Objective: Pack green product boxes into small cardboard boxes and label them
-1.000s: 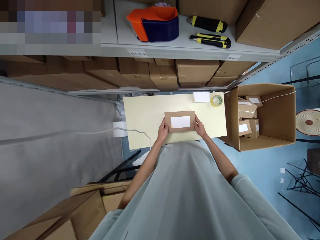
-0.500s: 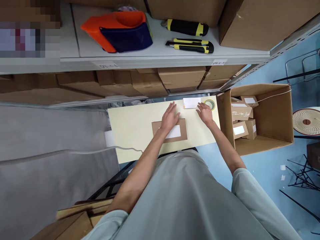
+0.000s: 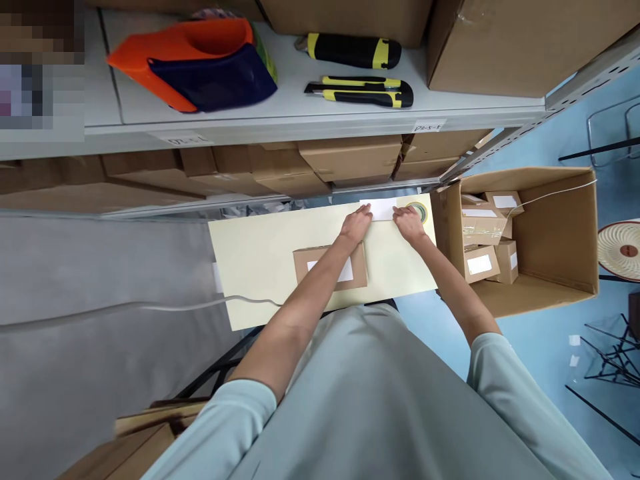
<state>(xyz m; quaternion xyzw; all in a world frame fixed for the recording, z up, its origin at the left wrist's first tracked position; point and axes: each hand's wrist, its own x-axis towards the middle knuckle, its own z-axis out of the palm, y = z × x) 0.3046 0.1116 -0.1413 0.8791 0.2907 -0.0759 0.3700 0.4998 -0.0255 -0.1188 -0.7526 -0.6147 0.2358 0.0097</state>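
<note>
A white stack of paper labels [image 3: 379, 209] lies at the far edge of the cream table between my two hands. My left hand [image 3: 357, 225] has its fingers closed on the left edge of the stack. At the right edge, my right hand [image 3: 409, 225] pinches it with bent fingers. A roll of tape [image 3: 423, 212] lies just behind my right hand, partly covered by it. Nearer to me, a small cardboard box [image 3: 357, 272] with a white label on top sits flat on the table, partly hidden under my left forearm.
To the right stands a large open carton [image 3: 555, 250] with several small labelled boxes inside. A grey cable [image 3: 175, 307] crosses the table's left corner. The shelf [image 3: 290, 120] above holds two box cutters [image 3: 357, 52] and an orange and blue holder [image 3: 210, 70]. Several cartons [image 3: 350, 157] fill the lower shelf.
My left hand has moved from above the small box, away and to the right, onto the label stack. The fingers of my right hand have come in against the stack's right edge.
</note>
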